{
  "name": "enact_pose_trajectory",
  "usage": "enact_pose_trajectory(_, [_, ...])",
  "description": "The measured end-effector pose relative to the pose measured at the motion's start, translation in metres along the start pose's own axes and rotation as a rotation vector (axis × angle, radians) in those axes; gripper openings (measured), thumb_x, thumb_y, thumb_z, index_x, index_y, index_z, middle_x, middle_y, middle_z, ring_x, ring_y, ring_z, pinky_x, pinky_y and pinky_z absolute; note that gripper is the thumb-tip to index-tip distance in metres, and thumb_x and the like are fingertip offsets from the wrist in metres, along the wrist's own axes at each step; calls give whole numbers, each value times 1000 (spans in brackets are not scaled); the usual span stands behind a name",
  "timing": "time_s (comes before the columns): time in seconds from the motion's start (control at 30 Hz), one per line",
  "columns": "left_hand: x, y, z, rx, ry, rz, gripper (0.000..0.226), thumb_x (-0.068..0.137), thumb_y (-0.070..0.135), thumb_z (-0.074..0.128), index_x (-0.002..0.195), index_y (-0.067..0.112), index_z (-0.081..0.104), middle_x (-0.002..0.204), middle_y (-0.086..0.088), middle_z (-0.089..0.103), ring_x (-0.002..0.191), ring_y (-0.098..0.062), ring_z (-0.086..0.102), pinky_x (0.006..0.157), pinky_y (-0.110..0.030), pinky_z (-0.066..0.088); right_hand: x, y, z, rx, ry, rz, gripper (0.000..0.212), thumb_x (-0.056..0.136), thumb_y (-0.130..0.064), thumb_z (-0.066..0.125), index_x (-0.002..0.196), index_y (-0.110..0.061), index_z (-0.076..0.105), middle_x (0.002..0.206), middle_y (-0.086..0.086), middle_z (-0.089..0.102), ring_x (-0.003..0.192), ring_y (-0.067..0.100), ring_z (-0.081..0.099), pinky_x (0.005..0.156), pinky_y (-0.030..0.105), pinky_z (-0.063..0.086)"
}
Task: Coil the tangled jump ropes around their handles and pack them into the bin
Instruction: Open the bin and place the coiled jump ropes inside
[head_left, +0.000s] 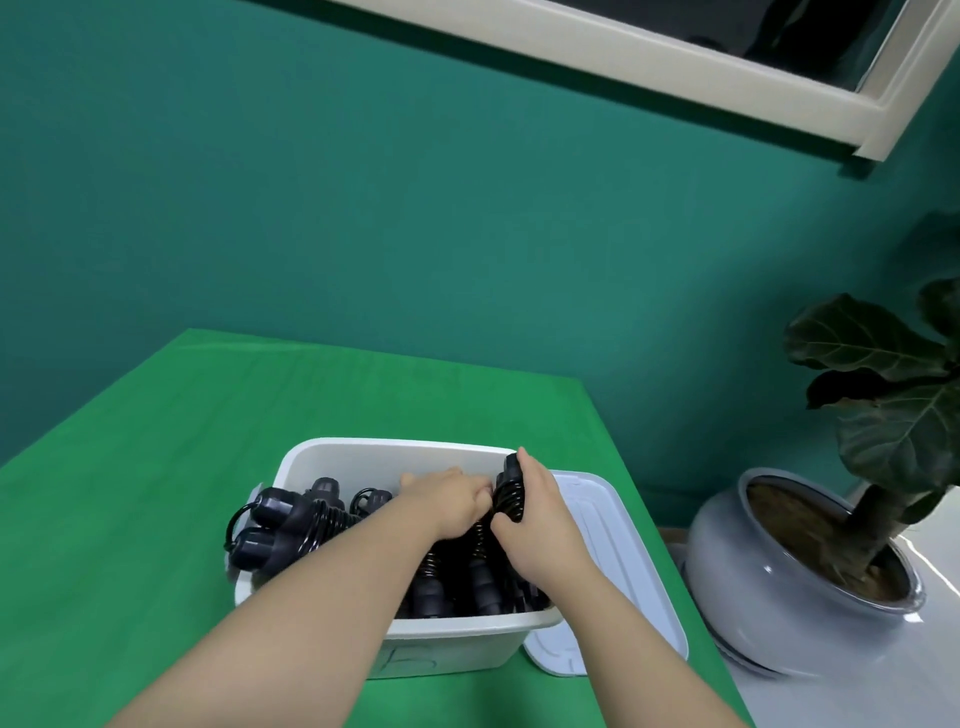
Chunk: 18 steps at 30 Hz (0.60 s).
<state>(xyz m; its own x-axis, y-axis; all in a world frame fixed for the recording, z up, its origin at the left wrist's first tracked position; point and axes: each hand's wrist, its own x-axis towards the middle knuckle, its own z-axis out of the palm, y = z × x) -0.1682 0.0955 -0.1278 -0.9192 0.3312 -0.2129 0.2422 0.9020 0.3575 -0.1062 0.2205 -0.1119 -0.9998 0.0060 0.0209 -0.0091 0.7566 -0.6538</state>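
A white bin (363, 457) stands on the green table and holds several black jump ropes coiled round their handles (291, 525). Over the bin's right side my right hand (535, 525) grips one coiled black jump rope (509, 491), its handles pointing up toward the far rim. My left hand (447, 499) reaches in beside it, fingers curled against the same coil; how firmly it holds is hidden. More coiled ropes (478, 582) lie under my forearms near the front wall.
The bin's white lid (618, 551) lies flat on the table just right of the bin. A grey pot with a large-leafed plant (789, 566) stands on a white surface past the table's right edge. Green wall behind.
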Motion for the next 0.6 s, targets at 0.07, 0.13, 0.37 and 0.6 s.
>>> enact_pose_trajectory(0.07, [2,-9,-3,-22,-35,30,28,98,35,28,105,28,54,115,-6,52,109,-26,51,84,-43,26,0,-2,2,-73,-21,-4,76,89,-13,51,153,-21,10,160,-4,12,144,18,19,116,31,22])
enact_pose_trajectory(0.13, [4,-14,-5,-24,-57,38,29,98,34,28,105,27,54,113,-6,51,109,-25,50,84,-42,26,2,-4,4,-151,-38,3,74,88,-15,50,152,-18,13,156,-1,19,140,23,22,115,34,22])
enact_pose_trajectory(0.37, [2,-16,-4,33,-55,64,32,100,42,23,114,30,50,121,-5,47,118,-26,43,90,-44,26,11,-1,2,-196,-92,-18,64,86,-15,52,145,-15,25,148,0,29,144,22,15,112,31,23])
enact_pose_trajectory(0.6, [-31,1,5,-48,-141,49,81,83,41,52,150,33,7,158,0,-10,146,-19,-9,115,-53,-4,12,7,-1,-83,-69,-10,60,85,-12,53,141,-17,33,141,-2,38,137,20,29,102,28,33])
